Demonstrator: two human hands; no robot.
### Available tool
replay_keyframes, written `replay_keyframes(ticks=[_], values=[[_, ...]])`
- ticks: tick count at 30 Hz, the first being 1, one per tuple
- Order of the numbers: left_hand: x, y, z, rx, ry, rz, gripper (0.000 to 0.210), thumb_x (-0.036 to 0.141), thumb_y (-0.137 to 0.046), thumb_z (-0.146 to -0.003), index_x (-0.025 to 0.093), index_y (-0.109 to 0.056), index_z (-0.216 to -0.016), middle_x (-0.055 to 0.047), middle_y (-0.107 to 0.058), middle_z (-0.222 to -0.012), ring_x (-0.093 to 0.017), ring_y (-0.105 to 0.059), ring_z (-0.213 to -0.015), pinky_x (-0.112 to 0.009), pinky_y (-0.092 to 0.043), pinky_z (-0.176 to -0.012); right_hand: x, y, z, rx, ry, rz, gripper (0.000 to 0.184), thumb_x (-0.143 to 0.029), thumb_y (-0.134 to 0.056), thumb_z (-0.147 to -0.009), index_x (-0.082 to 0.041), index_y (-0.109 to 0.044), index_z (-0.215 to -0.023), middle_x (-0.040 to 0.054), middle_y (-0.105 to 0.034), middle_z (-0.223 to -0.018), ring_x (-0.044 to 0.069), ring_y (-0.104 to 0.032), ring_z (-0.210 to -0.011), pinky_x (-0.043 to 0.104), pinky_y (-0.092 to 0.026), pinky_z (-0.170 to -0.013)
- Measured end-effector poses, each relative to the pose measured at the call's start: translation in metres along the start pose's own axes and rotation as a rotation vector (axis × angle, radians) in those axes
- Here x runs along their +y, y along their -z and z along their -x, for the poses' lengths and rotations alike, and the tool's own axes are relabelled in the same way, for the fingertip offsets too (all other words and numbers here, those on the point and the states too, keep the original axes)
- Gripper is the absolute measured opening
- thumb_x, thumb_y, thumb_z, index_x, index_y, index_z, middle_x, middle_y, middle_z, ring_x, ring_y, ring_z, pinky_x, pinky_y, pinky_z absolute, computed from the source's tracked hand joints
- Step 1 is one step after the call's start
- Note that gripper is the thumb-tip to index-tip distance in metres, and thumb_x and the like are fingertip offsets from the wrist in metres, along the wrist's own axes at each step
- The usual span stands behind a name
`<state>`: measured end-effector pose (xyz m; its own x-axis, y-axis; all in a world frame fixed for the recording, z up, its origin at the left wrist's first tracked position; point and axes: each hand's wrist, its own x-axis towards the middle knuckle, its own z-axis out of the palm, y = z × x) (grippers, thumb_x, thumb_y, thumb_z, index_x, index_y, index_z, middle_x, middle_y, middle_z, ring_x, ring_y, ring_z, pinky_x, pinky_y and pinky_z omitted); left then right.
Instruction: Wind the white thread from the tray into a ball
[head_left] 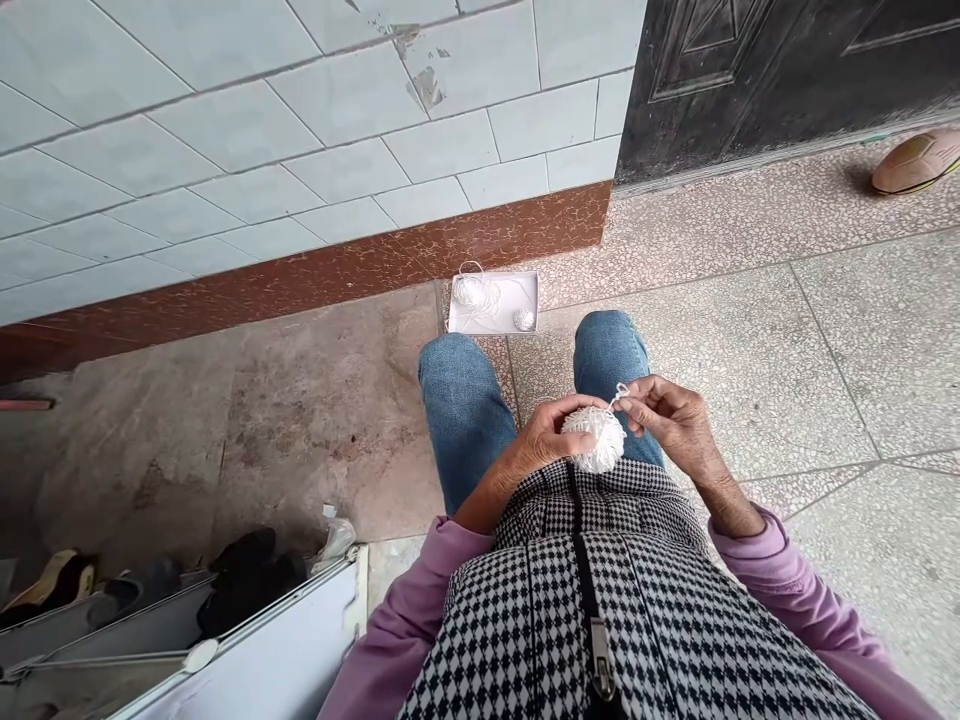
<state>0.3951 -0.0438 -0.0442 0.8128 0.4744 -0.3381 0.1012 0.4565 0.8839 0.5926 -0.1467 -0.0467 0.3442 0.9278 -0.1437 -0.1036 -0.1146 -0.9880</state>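
Note:
A round ball of white yarn (601, 447) rests in my left hand (556, 432), whose fingers and thumb wrap its left and upper sides. It sits just above my lap. My right hand (670, 418) is to the right of the ball, thumb and fingertips pinched on a short looped strand of white yarn (621, 392). That strand runs down to the top of the ball. On the floor beyond my knees stands a shallow white box (510, 290). Inside it lie a loose tangle of white yarn (472, 292) and a small white ball (523, 319).
A tiled wall (322, 150) with a brown skirting runs behind the box. At the upper right are a dark door (720, 110) and a worn ball (916, 162). A white rack (277, 630) with shoes stands at the lower left. Speckled flooring (750, 340) stretches right.

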Motion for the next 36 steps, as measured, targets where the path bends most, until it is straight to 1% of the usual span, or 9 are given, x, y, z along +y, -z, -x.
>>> replay_keyframes(ticks=[5,11,14,21,26,29,31,34,36], values=[[-0.008,0.001,-0.003,0.044,-0.060,-0.035,0.061,0.052,-0.089,-0.069,0.020,-0.075,-0.118,-0.006,-0.070,-0.098,-0.020,-0.060,-0.083,-0.033,-0.049,-0.077,-0.004,-0.006,0.005,-0.014,0.012,0.029,0.036,-0.051,-0.085,-0.090,-0.020,-0.072,-0.077,-0.0036,-0.054,-0.059,0.007,-0.043,-0.050,0.023,-0.036,-0.045],[-0.002,0.001,0.000,0.230,-0.229,-0.397,0.050,0.038,-0.092,-0.072,0.024,-0.074,-0.117,-0.007,-0.073,-0.113,-0.027,-0.066,-0.106,-0.043,-0.050,-0.101,-0.014,-0.001,0.012,-0.152,-0.307,-0.439,0.040,-0.054,-0.090,-0.083,-0.021,-0.068,-0.078,-0.0070,-0.046,-0.061,0.005,-0.025,-0.045,0.021,-0.023,-0.038],[0.000,0.004,0.000,0.300,-0.310,-0.589,0.045,0.033,-0.091,-0.073,0.025,-0.074,-0.114,-0.006,-0.075,-0.113,-0.028,-0.066,-0.108,-0.046,-0.050,-0.105,-0.019,0.004,0.017,-0.108,-0.303,-0.515,0.040,-0.053,-0.093,-0.078,-0.023,-0.067,-0.081,-0.0084,-0.041,-0.062,0.005,-0.017,-0.047,0.020,-0.022,-0.037],[0.000,0.008,0.008,0.256,-0.319,-0.640,0.042,0.032,-0.092,-0.071,0.025,-0.076,-0.109,-0.005,-0.076,-0.108,-0.029,-0.067,-0.106,-0.047,-0.051,-0.104,0.003,0.037,0.005,0.270,-0.044,-0.012,0.039,-0.054,-0.087,-0.084,-0.023,-0.066,-0.075,-0.0060,-0.042,-0.057,0.008,-0.033,-0.044,0.025,-0.028,-0.040],[-0.002,0.006,0.016,0.217,-0.100,-0.333,0.045,0.037,-0.088,-0.071,0.022,-0.075,-0.112,-0.004,-0.074,-0.104,-0.023,-0.066,-0.092,-0.036,-0.052,-0.085,0.028,0.055,-0.007,0.155,-0.001,0.400,0.041,-0.058,-0.079,-0.087,-0.020,-0.072,-0.074,-0.0004,-0.058,-0.060,0.012,-0.045,-0.047,0.028,-0.038,-0.046],[-0.003,0.007,0.016,0.224,-0.060,-0.273,0.046,0.036,-0.087,-0.070,0.020,-0.075,-0.111,-0.003,-0.073,-0.099,-0.021,-0.063,-0.089,-0.034,-0.050,-0.082,0.024,0.045,0.000,0.142,0.093,0.610,0.028,-0.046,-0.070,-0.094,-0.020,-0.081,-0.096,0.0068,-0.077,-0.090,0.013,-0.054,-0.053,0.033,-0.047,-0.057],[-0.003,0.008,0.015,0.244,-0.053,-0.264,0.046,0.036,-0.086,-0.069,0.020,-0.075,-0.111,-0.003,-0.072,-0.097,-0.021,-0.062,-0.088,-0.033,-0.049,-0.082,0.015,0.030,0.012,0.207,0.157,0.622,0.028,-0.038,-0.064,-0.099,-0.021,-0.081,-0.112,0.0091,-0.079,-0.104,0.014,-0.059,-0.057,0.035,-0.051,-0.062],[0.000,0.006,0.014,0.265,-0.049,-0.269,0.046,0.038,-0.086,-0.070,0.020,-0.074,-0.111,-0.002,-0.070,-0.094,-0.020,-0.062,-0.086,-0.033,-0.049,-0.081,0.001,0.002,0.031,0.258,0.183,0.501,0.030,-0.037,-0.056,-0.107,-0.025,-0.079,-0.124,0.0071,-0.077,-0.094,0.016,-0.061,-0.060,0.035,-0.053,-0.063],[0.002,0.005,0.015,0.267,-0.064,-0.299,0.046,0.037,-0.086,-0.071,0.021,-0.073,-0.112,-0.002,-0.071,-0.096,-0.021,-0.063,-0.089,-0.034,-0.049,-0.083,-0.002,-0.014,0.037,0.212,0.140,0.426,0.030,-0.040,-0.060,-0.107,-0.027,-0.078,-0.127,0.0032,-0.070,-0.078,0.016,-0.058,-0.058,0.034,-0.052,-0.060]])
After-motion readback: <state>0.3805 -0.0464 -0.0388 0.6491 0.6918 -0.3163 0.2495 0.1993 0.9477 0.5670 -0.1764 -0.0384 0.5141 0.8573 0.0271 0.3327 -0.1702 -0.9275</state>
